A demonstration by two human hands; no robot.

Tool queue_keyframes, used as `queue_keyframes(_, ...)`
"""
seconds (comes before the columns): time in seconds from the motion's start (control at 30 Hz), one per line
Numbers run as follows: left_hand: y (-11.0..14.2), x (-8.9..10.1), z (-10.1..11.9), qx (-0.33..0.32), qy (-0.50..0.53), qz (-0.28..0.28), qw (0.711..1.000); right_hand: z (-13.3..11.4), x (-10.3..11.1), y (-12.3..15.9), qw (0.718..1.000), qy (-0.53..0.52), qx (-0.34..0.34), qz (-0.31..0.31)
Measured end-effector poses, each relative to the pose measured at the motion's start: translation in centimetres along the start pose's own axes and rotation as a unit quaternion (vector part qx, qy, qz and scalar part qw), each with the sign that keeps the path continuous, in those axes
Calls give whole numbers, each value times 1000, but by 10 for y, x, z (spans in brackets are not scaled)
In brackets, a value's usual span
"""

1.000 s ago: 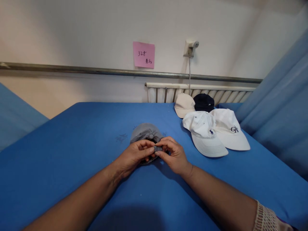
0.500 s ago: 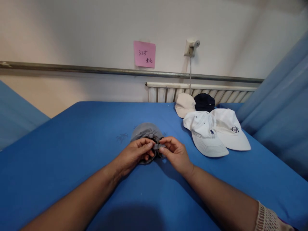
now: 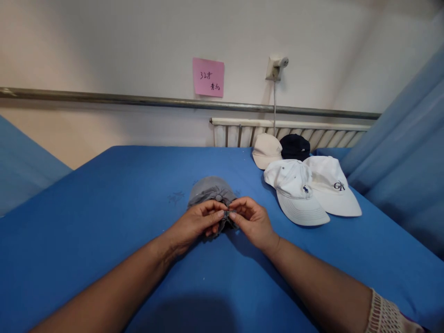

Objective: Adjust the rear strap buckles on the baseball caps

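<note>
A grey cap (image 3: 212, 186) lies on the blue-covered table (image 3: 132, 199), its brim pointing away from me and its back strap side toward me. My left hand (image 3: 199, 219) pinches the cap's back strap from the left, thumb and fingers pressed together. From the right, my right hand (image 3: 251, 221) pinches the other end of the same strap. The fingertips of both hands are close together, and only a small bit of strap shows between them. The cap's top button faces up; its lower back edge is partly hidden by my hands.
To the right lie a white cap with a small horse logo (image 3: 291, 189), a white cap with letters (image 3: 331, 185), a beige cap (image 3: 266, 150) and a navy cap (image 3: 294, 147). Behind are a radiator (image 3: 243, 132) and a metal rail (image 3: 138, 100). A blue curtain (image 3: 405, 152) hangs at right.
My left hand has shifted slightly right, so its fingertips are closer to my right hand's. Less of the strap shows between them. The other caps have not moved.
</note>
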State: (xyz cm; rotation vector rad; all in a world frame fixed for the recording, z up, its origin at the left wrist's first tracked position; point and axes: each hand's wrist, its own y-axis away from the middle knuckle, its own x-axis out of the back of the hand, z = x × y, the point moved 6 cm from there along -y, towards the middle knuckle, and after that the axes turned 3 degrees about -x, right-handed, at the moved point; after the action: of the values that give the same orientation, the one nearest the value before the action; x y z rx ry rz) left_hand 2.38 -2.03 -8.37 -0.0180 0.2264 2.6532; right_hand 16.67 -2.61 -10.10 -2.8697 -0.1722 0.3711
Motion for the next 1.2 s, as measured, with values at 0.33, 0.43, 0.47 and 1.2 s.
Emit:
queue_keyframes(0.33, -1, 1, -4, 21, 48, -8, 999, -2, 1, 1, 1000, 17, 12, 16)
queue_keyframes(0.43, -1, 0, -4, 23, 56, -12, 998, -3, 5, 0, 999, 24, 16, 25)
queue_keyframes(0.47, -1, 0, -4, 24, 56, -12, 998, -3, 6, 0, 999, 28, 18, 26)
queue_keyframes(1.2, 0, 5, 1, 15, 28, 52, 998, -14, 4, 5, 991, 96, 89, 14)
